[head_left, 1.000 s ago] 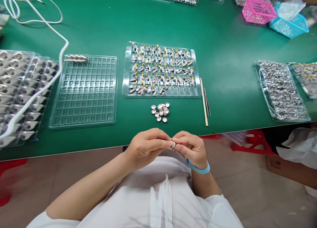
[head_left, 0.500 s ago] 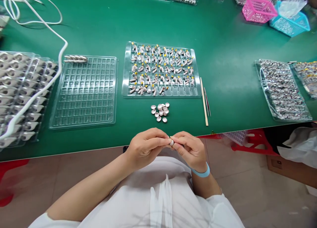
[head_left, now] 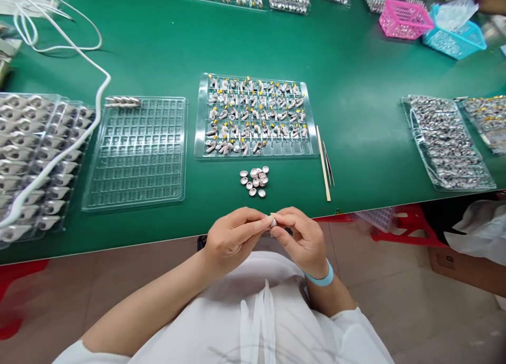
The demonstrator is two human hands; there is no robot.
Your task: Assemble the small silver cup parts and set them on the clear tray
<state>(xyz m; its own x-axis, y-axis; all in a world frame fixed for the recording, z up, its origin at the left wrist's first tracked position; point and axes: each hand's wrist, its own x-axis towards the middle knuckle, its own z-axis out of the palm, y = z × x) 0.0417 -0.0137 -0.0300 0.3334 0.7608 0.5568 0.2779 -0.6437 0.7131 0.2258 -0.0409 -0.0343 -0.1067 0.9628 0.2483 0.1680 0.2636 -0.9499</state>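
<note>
My left hand (head_left: 233, 240) and my right hand (head_left: 302, 240) meet in front of the table edge, fingertips pinched together on one small silvery metal piece (head_left: 273, 223). Most of that piece is covered by the fingers. Just beyond the hands lies a loose group of small round metal cups (head_left: 255, 180). Behind them is a clear tray (head_left: 202, 116) with rows of small curved metal parts tipped in yellow. To its right, a thin wooden stick (head_left: 323, 164) and metal tweezers (head_left: 328, 165) lie side by side.
A mostly bare clear tray (head_left: 136, 158) is at left, beside stacked trays of larger metal parts (head_left: 19, 153) crossed by a white cable (head_left: 103, 85). Filled trays (head_left: 446, 143) lie at right; pink (head_left: 405, 19) and blue (head_left: 454, 40) baskets stand at back right. A person's arm shows top right.
The view has shifted slightly. Both hands still pinch the small metal piece, with the fingers a little adjusted around it. The things on the table keep their places.
</note>
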